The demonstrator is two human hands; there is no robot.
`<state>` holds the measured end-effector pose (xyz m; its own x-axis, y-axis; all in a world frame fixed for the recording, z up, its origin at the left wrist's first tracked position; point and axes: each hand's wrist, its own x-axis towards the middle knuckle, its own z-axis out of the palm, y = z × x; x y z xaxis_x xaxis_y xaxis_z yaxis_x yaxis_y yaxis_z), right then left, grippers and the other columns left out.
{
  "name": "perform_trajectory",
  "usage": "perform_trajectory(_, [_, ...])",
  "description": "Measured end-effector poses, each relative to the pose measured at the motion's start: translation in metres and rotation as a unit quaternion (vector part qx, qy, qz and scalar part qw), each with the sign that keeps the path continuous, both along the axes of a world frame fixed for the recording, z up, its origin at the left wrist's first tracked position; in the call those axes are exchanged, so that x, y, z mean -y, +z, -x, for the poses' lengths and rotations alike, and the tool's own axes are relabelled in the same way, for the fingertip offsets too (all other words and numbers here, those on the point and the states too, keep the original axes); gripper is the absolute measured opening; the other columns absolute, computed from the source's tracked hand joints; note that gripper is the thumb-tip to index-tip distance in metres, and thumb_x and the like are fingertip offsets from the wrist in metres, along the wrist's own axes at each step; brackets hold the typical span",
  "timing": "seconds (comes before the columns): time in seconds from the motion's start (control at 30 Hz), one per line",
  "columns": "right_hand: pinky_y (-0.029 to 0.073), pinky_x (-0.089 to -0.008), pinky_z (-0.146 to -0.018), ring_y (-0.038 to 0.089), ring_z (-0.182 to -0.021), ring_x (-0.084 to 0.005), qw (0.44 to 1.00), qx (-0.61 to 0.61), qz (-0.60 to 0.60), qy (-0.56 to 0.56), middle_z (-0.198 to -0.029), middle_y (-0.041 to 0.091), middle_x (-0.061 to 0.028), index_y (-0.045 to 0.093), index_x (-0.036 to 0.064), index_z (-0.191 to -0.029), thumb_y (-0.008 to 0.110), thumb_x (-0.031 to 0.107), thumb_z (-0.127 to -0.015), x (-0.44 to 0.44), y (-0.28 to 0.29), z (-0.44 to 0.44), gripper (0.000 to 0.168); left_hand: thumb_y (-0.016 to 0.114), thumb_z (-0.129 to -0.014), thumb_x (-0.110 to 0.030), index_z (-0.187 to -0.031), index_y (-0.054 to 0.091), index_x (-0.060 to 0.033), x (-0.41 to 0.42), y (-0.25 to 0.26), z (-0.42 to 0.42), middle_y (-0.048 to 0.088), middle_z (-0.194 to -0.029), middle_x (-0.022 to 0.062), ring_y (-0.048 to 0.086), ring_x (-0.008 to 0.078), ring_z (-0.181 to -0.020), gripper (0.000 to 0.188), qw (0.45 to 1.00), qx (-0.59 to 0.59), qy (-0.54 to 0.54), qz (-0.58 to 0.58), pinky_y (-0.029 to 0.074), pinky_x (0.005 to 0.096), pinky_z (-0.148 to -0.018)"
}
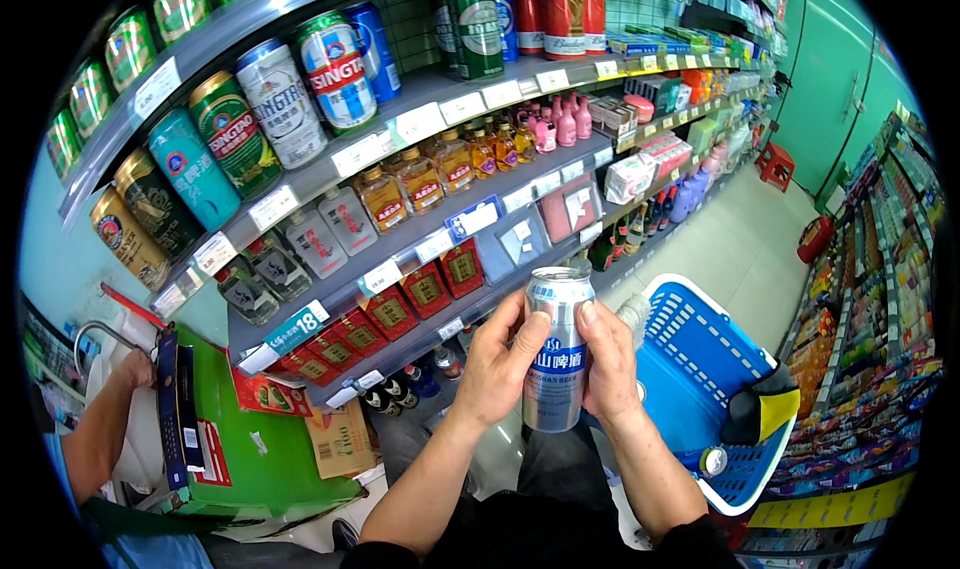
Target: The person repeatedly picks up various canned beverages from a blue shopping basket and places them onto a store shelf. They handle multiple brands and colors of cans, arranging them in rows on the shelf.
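A silver beer can (556, 400) with blue print stands upright between my two hands, in front of my chest. My left hand (491, 359) grips its left side, thumb on the front near the top. From the other side my right hand (611, 366) holds it, its thumb just below the rim. The can's top looks sealed. On the floor to the right, close to my right forearm, is a blue plastic shopping basket (679, 400) with a white rim. Inside it lie a can (712, 461) and, over its side, a black and yellow fabric item (778, 413).
Ahead, shelves (480, 216) carry beer cans, small liquor bottles (416, 180) and red boxes (427, 291). At left, another person's arm (105, 419) reaches past a green box (262, 456). A packed snack rack (847, 329) lines the right, and a red stool (775, 165) stands far off.
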<state>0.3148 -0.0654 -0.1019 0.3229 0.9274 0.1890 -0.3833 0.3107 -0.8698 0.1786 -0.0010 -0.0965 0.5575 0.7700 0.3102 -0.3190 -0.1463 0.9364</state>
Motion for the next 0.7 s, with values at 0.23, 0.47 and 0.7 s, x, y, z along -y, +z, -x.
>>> perform_trajectory(0.23, [0.052, -0.0222, -0.080, 0.063, -0.090, -0.0046, 1.000, -0.002, -0.001, 0.020, -0.105, 0.071, -0.0017, 0.065, 0.000, -0.127, 0.060, 0.032, -0.109, -0.006, 0.005, 0.014, 0.037, 0.058, -0.110, -0.036, -0.142, 0.056, 0.0005, 0.003, 0.009, 0.020, 0.065, -0.123, 0.0044, 0.057, 0.0096, -0.111, 0.049, 0.999, -0.018, 0.028, 0.001, 0.048, 0.0283, -0.096])
perform_trajectory(0.47, [0.053, -0.0219, -0.081, 0.064, -0.090, -0.0051, 0.999, 0.001, -0.014, 0.046, -0.106, 0.072, -0.0030, 0.064, -0.001, -0.129, 0.058, 0.031, -0.110, -0.013, 0.007, 0.018, 0.038, 0.049, -0.113, -0.038, -0.152, 0.046, 0.0004, 0.001, 0.015, 0.036, 0.060, -0.135, 0.0051, 0.053, 0.0109, -0.122, 0.055, 0.998, 0.001, -0.031, 0.054, 0.043, 0.0293, -0.106])
perform_trajectory(0.7, [0.053, -0.0232, -0.084, 0.066, -0.094, -0.0065, 0.999, 0.007, -0.026, 0.046, -0.108, 0.072, -0.0035, 0.065, -0.001, -0.128, 0.059, 0.031, -0.109, -0.020, 0.012, 0.020, 0.038, 0.049, -0.113, -0.036, -0.158, 0.039, 0.0006, -0.001, 0.016, 0.043, 0.055, -0.145, 0.0084, 0.050, 0.0154, -0.133, 0.059, 0.999, -0.011, -0.023, 0.034, 0.039, 0.0327, -0.114])
